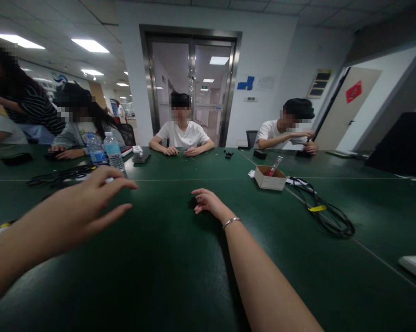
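Note:
My left hand (pixel 86 207) is raised over the left part of the dark green table (pixel 152 267), its thumb and fingers apart with nothing between them. Near the middle of the table, my right hand (pixel 209 204) reaches forward with its fingers bent, a silver bracelet (pixel 231 222) on the wrist. A small dark object (pixel 193 203) is at the fingertips of my right hand; its shape is hard to make out against the table. The fingers are curled round its right side.
At the right are an open box (pixel 270 180) and a coiled black cable (pixel 327 216). Two water bottles (pixel 114 152) stand beyond my left hand, near more cables (pixel 61 174). Several people sit across the table, one person (pixel 182 133) straight ahead. A dark monitor (pixel 401 143) is far right.

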Demonstrator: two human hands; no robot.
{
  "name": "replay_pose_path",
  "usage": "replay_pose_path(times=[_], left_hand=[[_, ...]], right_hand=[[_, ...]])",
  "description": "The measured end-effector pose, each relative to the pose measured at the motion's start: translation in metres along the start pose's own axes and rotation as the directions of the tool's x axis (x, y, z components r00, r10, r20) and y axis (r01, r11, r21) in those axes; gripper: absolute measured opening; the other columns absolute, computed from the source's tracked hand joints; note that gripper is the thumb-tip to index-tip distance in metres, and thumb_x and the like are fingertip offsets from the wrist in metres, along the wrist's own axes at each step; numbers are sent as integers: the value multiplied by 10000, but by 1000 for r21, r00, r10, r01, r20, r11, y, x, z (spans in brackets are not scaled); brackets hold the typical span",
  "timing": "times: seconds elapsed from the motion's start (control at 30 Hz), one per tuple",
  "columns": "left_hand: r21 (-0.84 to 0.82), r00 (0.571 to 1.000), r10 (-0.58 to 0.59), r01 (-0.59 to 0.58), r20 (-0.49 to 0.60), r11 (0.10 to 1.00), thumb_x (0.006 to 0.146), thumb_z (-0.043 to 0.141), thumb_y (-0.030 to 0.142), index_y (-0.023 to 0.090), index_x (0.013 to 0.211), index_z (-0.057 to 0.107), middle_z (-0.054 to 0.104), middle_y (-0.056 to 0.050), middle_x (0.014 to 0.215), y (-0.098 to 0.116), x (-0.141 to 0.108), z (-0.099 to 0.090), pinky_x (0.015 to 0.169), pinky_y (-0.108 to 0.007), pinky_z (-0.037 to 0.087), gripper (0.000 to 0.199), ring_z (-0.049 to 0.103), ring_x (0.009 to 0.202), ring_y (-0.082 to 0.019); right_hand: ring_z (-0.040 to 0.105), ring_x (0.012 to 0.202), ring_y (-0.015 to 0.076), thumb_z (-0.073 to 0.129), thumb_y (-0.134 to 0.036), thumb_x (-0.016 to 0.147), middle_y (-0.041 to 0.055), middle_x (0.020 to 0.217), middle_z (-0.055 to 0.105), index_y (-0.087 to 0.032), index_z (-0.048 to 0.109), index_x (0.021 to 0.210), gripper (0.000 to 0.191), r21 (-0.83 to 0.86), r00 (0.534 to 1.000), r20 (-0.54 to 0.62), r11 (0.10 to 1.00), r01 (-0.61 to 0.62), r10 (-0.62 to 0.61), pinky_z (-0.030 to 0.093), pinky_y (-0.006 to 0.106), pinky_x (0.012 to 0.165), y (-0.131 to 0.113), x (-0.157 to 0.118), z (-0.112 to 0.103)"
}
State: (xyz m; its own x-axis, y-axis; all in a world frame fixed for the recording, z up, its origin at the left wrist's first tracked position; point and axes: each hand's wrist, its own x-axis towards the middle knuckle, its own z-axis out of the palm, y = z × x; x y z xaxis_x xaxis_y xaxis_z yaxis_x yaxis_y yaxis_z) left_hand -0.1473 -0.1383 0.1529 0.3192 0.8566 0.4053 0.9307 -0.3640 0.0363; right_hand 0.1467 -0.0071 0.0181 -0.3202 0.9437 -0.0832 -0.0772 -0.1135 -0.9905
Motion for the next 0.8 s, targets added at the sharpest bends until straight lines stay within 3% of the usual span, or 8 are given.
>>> replay_pose_path(times=[0.07,0.13,0.23,0.33,0.53,0.67,0.8], left_hand=[[-12,976,167,-167,137,986,831,492,450,321,1168,533,492,-3,1196,24,37,25,758,-298,474,363,583,820,-149],[-90,949,217,-202,227,975,809,535,351,276,1156,537,509,-40,1146,50,72,62,816,-300,457,356,589,903,-183],[-171,943,150,-102,296,980,755,593,284,256,1247,475,485,-93,1139,78,104,120,848,-337,450,507,589,975,-246],[-244,940,74,10,333,970,762,591,360,275,1288,432,477,-106,1107,89,115,160,777,-369,471,556,604,913,-274],[-496,968,124,0,216,868,809,545,308,250,1113,557,499,-61,1038,82,110,190,828,-317,452,310,568,894,-192],[-568,988,93,-7,123,823,829,528,295,247,1064,584,508,-38,1007,79,104,197,783,-300,454,247,546,810,-157],[-663,999,31,2,38,749,819,560,315,225,932,615,539,-32,943,74,107,206,775,-297,457,154,550,867,-174]], right_hand=[[635,506,166,433,-78,709,24,658,576,-116,529,1060,366,67,999,25,998,19,-21,551,284,522,0,0,-2],[640,525,163,431,-101,710,26,686,576,-124,532,1051,356,122,998,34,991,56,-61,542,277,530,1,-1,-4],[635,530,161,424,-117,707,28,696,579,-130,530,1023,334,170,997,22,983,72,-76,526,266,520,4,1,-5],[610,512,155,433,-100,676,27,677,590,-135,507,1004,338,196,997,-1,978,77,-78,516,261,510,6,5,-7],[595,526,143,405,-72,678,30,677,606,-134,494,1024,363,250,997,-17,965,83,-81,517,253,545,4,6,-10],[627,627,150,418,-80,718,63,779,640,-139,506,1033,332,278,997,2,958,74,-77,531,260,608,-1,-1,-10],[644,660,150,432,-88,757,75,824,649,-138,499,1065,320,267,998,5,962,55,-58,539,258,617,-4,-5,-9]])
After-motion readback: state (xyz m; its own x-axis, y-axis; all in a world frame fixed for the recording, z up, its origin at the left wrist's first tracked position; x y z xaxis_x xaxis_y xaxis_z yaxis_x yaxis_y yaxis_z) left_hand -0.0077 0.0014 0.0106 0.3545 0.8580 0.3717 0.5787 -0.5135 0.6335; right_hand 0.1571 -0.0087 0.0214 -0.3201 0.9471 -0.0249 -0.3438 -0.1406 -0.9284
